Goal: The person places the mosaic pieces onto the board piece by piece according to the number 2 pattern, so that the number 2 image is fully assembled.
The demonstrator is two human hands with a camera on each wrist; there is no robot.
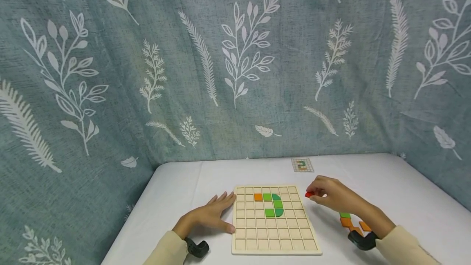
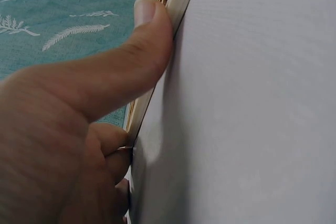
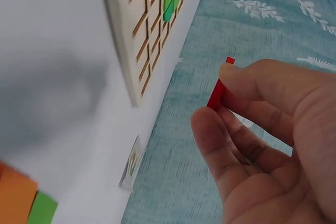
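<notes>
A pale wooden grid board (image 1: 254,232) lies flat on the white table. In its upper rows sit an orange square tile (image 1: 258,196), light green square tiles (image 1: 278,204) and dark green rounded tiles (image 1: 279,212), forming a hooked shape. My left hand (image 1: 213,214) rests at the board's left edge, fingers spread, and the left wrist view shows the thumb (image 2: 149,35) against the rim. Beyond the board's right edge, my right hand (image 1: 333,193) pinches a small red tile (image 3: 216,95) between thumb and fingers, raised off the table. The fingers hide part of this tile.
Loose orange tiles (image 1: 346,222) and a green tile (image 1: 344,215) lie on the table under the right forearm, partly covered by it. A small pattern card (image 1: 302,165) lies behind the board. A patterned blue-green curtain (image 1: 235,126) hangs along the table's back.
</notes>
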